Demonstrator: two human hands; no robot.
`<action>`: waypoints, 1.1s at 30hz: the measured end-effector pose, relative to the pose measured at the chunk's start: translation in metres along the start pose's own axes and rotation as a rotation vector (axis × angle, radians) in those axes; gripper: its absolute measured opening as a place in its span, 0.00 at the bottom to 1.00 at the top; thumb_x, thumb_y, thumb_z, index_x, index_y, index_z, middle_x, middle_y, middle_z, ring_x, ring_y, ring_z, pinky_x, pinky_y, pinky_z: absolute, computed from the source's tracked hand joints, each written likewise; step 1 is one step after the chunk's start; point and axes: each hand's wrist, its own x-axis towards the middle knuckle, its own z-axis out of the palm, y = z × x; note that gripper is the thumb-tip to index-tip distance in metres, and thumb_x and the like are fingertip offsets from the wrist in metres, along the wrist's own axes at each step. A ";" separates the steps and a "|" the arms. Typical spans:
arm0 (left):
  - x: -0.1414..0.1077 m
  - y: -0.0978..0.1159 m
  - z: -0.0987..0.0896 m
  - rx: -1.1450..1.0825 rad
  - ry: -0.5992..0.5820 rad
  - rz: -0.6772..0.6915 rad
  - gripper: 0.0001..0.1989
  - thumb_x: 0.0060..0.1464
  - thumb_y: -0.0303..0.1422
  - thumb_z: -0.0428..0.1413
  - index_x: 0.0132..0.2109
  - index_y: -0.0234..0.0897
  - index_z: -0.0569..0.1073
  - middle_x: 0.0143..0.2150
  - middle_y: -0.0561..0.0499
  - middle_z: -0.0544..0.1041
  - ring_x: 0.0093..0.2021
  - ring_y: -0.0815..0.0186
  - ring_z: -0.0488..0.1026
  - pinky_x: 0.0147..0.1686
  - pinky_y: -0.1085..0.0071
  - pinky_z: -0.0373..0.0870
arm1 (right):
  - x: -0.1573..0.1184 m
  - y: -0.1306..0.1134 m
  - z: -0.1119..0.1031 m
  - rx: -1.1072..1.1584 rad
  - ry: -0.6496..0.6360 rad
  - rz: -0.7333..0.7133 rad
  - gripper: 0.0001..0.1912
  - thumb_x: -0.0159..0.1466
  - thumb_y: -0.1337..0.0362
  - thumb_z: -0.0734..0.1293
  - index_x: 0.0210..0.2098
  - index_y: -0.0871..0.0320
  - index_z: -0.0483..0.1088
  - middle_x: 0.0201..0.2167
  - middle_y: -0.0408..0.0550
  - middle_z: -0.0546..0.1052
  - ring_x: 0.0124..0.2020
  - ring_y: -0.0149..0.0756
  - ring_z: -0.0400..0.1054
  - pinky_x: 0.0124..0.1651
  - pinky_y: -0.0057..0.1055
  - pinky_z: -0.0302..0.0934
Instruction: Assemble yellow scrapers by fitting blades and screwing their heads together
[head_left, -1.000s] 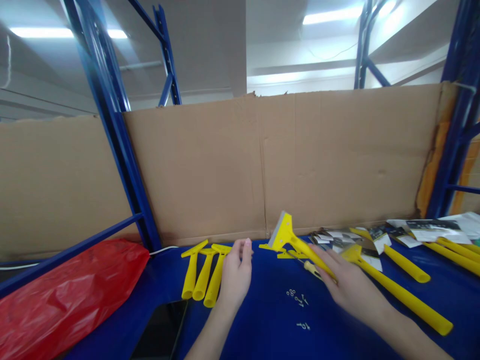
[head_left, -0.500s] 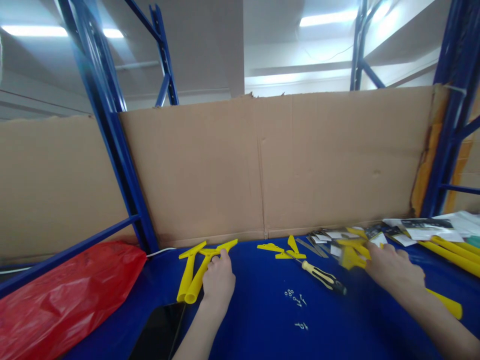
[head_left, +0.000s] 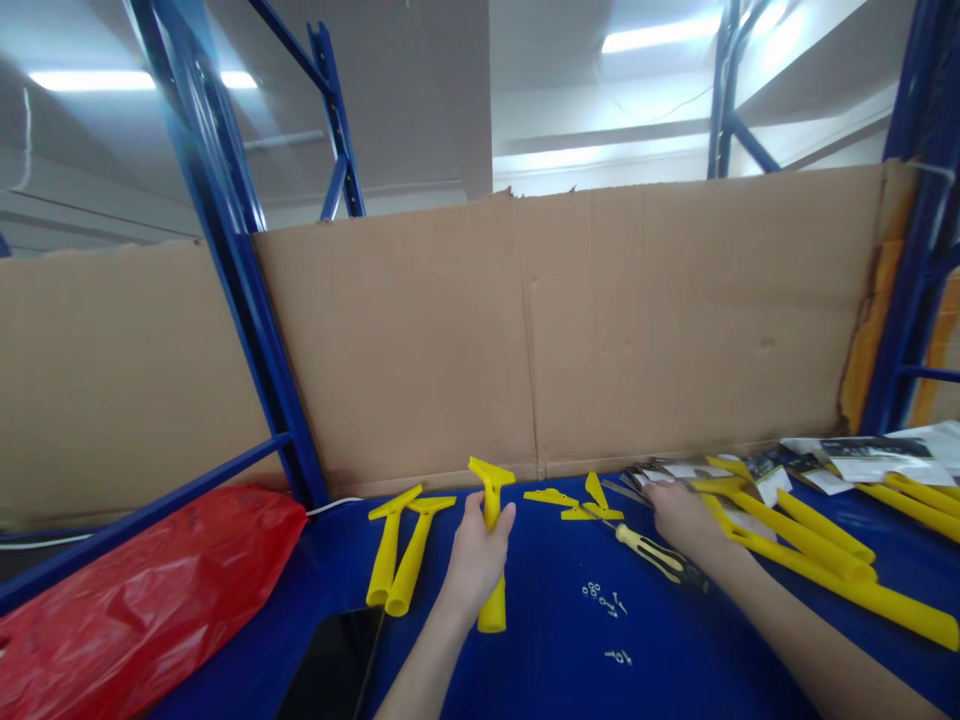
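My left hand [head_left: 480, 550] is closed round a yellow T-shaped scraper handle [head_left: 492, 606], its wide head up and its round tube end down. Two similar yellow handles [head_left: 409, 565] lie side by side to the left. My right hand [head_left: 684, 520] reaches to the flat metal blades [head_left: 624, 489] at the back; its fingertips touch or nearly touch them, and I cannot tell whether they grip one. Between the hands lie small yellow plastic plates [head_left: 551, 496] and a screwdriver [head_left: 652, 552] with a cream and black handle. Nearer are several nuts [head_left: 591, 590] and screws [head_left: 619, 657].
More yellow handles [head_left: 817, 550] and packets [head_left: 877, 458] lie at the right. A black phone [head_left: 330, 665] is at the front left, beside a red plastic bag [head_left: 165, 590]. Cardboard [head_left: 412, 350] and blue rack posts [head_left: 259, 340] stand behind the blue tabletop [head_left: 547, 680].
My left hand has moved right, away from the pair of handles, and now holds another handle upright. My right hand has left the yellow pieces at the right and moved left to the blades.
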 end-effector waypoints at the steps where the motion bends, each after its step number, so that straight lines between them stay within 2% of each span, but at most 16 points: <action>1: -0.001 0.002 0.002 -0.072 -0.026 -0.043 0.16 0.58 0.41 0.49 0.48 0.37 0.62 0.24 0.57 0.66 0.20 0.69 0.67 0.19 0.75 0.64 | 0.000 0.001 0.000 0.012 -0.004 0.010 0.22 0.55 0.84 0.56 0.39 0.64 0.75 0.40 0.61 0.79 0.46 0.47 0.72 0.43 0.36 0.62; 3: -0.004 0.006 0.004 -0.208 -0.066 -0.104 0.13 0.58 0.40 0.49 0.47 0.39 0.61 0.23 0.59 0.63 0.18 0.71 0.64 0.15 0.77 0.61 | -0.002 0.003 -0.001 0.044 -0.001 0.036 0.22 0.53 0.84 0.56 0.39 0.65 0.75 0.41 0.63 0.79 0.46 0.49 0.72 0.42 0.37 0.62; 7: -0.011 0.017 0.005 -0.376 -0.109 -0.169 0.09 0.58 0.36 0.50 0.43 0.40 0.60 0.23 0.60 0.65 0.17 0.72 0.63 0.13 0.78 0.61 | -0.006 0.010 -0.011 0.159 0.043 0.107 0.19 0.54 0.82 0.57 0.35 0.65 0.76 0.39 0.66 0.79 0.43 0.53 0.73 0.40 0.40 0.63; 11: -0.018 0.023 0.006 -0.434 -0.197 -0.260 0.09 0.59 0.38 0.49 0.41 0.39 0.59 0.21 0.59 0.67 0.16 0.72 0.63 0.13 0.78 0.61 | -0.012 0.012 -0.025 0.405 0.151 0.138 0.15 0.58 0.74 0.58 0.37 0.60 0.76 0.39 0.59 0.79 0.43 0.51 0.73 0.41 0.38 0.63; 12: -0.020 0.023 0.007 -0.426 -0.246 -0.278 0.10 0.59 0.40 0.48 0.40 0.39 0.59 0.20 0.58 0.67 0.16 0.72 0.63 0.12 0.78 0.61 | -0.015 0.010 -0.027 0.497 0.162 0.128 0.15 0.59 0.72 0.59 0.37 0.60 0.76 0.37 0.57 0.79 0.41 0.48 0.73 0.39 0.35 0.63; 14: -0.023 0.022 0.011 -0.391 -0.348 -0.308 0.12 0.59 0.43 0.48 0.39 0.38 0.60 0.19 0.57 0.68 0.15 0.72 0.64 0.11 0.78 0.61 | -0.021 0.002 -0.028 0.701 0.140 0.091 0.14 0.60 0.67 0.59 0.38 0.59 0.75 0.28 0.50 0.79 0.29 0.40 0.74 0.29 0.30 0.63; 17: -0.027 0.019 0.018 -0.369 -0.443 -0.328 0.14 0.59 0.43 0.47 0.39 0.36 0.62 0.19 0.54 0.70 0.15 0.71 0.66 0.11 0.77 0.62 | -0.029 -0.012 -0.026 0.980 0.078 0.074 0.14 0.58 0.61 0.61 0.37 0.60 0.75 0.13 0.40 0.69 0.14 0.32 0.63 0.18 0.26 0.55; 21: -0.031 0.019 0.021 -0.460 -0.443 -0.359 0.18 0.58 0.49 0.45 0.39 0.38 0.61 0.17 0.59 0.65 0.11 0.74 0.58 0.09 0.79 0.58 | -0.033 -0.025 -0.022 1.255 0.050 0.097 0.13 0.53 0.58 0.66 0.34 0.60 0.74 0.10 0.37 0.65 0.12 0.28 0.58 0.16 0.24 0.51; 24: -0.032 0.022 0.018 -0.486 -0.421 -0.344 0.24 0.49 0.53 0.55 0.40 0.41 0.57 0.22 0.61 0.67 0.10 0.78 0.54 0.08 0.80 0.55 | -0.035 -0.031 -0.020 1.408 0.032 0.111 0.14 0.50 0.57 0.69 0.33 0.60 0.74 0.10 0.37 0.65 0.13 0.28 0.58 0.16 0.24 0.52; 26: -0.032 0.024 0.017 -0.464 -0.345 -0.277 0.28 0.44 0.49 0.61 0.42 0.43 0.54 0.26 0.60 0.70 0.11 0.77 0.58 0.08 0.79 0.57 | -0.037 -0.035 -0.019 1.499 0.012 0.115 0.16 0.48 0.56 0.71 0.33 0.60 0.74 0.12 0.38 0.67 0.14 0.28 0.60 0.17 0.25 0.54; 28: -0.031 0.025 0.017 -0.437 -0.294 -0.242 0.29 0.46 0.49 0.60 0.45 0.42 0.53 0.28 0.57 0.72 0.13 0.73 0.64 0.09 0.77 0.61 | -0.039 -0.039 -0.018 1.576 -0.011 0.115 0.18 0.46 0.56 0.72 0.33 0.60 0.74 0.14 0.39 0.69 0.16 0.29 0.61 0.18 0.25 0.55; 30: -0.030 0.024 0.017 -0.439 -0.309 -0.253 0.26 0.50 0.50 0.55 0.48 0.40 0.55 0.28 0.53 0.73 0.16 0.69 0.69 0.10 0.75 0.65 | -0.041 -0.042 -0.018 1.634 -0.032 0.114 0.20 0.44 0.56 0.74 0.33 0.61 0.74 0.16 0.41 0.70 0.18 0.29 0.63 0.19 0.26 0.57; 33: -0.029 0.023 0.018 -0.489 -0.352 -0.286 0.23 0.54 0.49 0.51 0.47 0.37 0.59 0.25 0.52 0.72 0.18 0.68 0.68 0.11 0.74 0.67 | -0.044 -0.044 -0.019 1.715 -0.053 0.131 0.20 0.42 0.58 0.76 0.32 0.61 0.75 0.17 0.42 0.72 0.19 0.28 0.63 0.21 0.26 0.58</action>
